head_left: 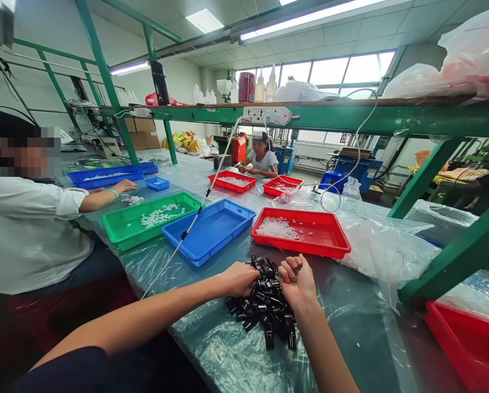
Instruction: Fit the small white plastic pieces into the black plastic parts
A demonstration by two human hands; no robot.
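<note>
Several glossy black pieces (269,303) lie heaped on the plastic-covered table. At the heap's upper left edge is my left hand (241,279), its fingers curled closed; what they hold, if anything, is hidden. My right hand (297,278) is at the heap's right side, palm turned up and fingers curled in, and any small thing within them cannot be made out. Behind the hands stands a red tray (326,232) with small white pieces (279,228) gathered at its left. Left of it is a blue tray (211,229) with nothing in it.
A green tray (123,224) with white pieces is farther left, near a seated person (35,229). Another person (264,161) sits across, behind two smaller red trays (233,188). A white cable (195,215) hangs across the blue tray. A green post (453,251) slants at right.
</note>
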